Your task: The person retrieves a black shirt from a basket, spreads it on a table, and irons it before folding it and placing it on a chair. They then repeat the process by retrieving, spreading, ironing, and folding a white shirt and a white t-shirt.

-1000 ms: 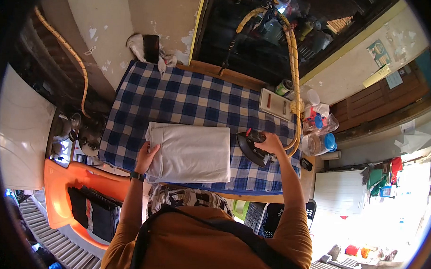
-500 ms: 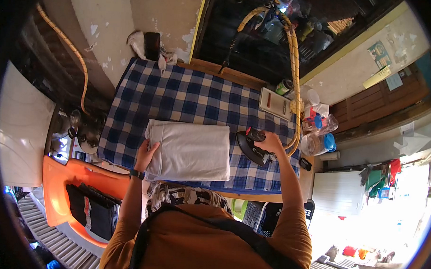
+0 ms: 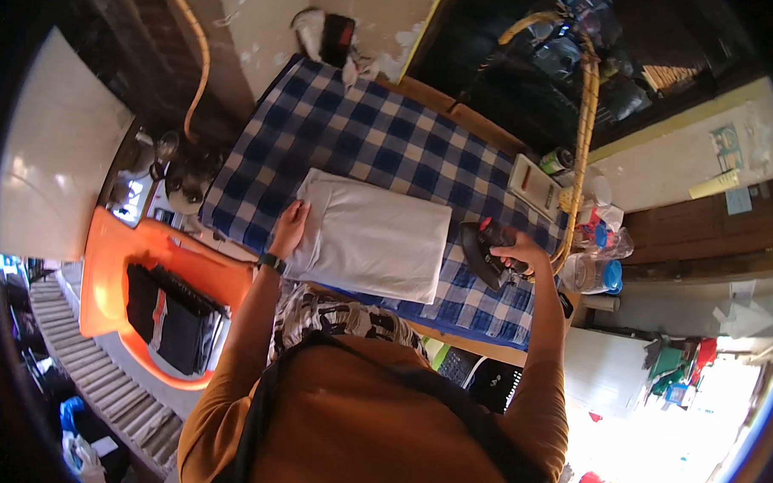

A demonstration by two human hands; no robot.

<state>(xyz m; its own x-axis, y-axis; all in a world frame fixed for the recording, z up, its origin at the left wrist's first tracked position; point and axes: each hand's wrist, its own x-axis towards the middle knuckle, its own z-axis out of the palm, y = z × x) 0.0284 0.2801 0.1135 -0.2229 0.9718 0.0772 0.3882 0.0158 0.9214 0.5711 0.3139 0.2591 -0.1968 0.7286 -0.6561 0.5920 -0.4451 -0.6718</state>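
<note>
A folded white cloth garment (image 3: 374, 232) lies flat on the blue-and-white checked cloth (image 3: 390, 144) covering the table. My left hand (image 3: 291, 228) is at the garment's left edge, fingers closed on its border, a dark watch on the wrist. To the garment's right, my right hand (image 3: 527, 249) grips the handle of a black clothes iron (image 3: 486, 255). The iron stands on the checked cloth, a small gap from the garment's right edge, its handle partly covered by my fingers.
Close to the right arm hangs a yellow wrapped cord (image 3: 587, 133). A white tray (image 3: 535, 185), a can (image 3: 558, 161) and plastic jars (image 3: 594, 273) line the table's right end. At lower left, an orange chair (image 3: 105, 266) holds a stack of dark folded clothes (image 3: 175, 319).
My view has turned, so the table appears tilted and shifted up and to the right. Both hands keep about the same places beside the garment, the iron still in the right one.
</note>
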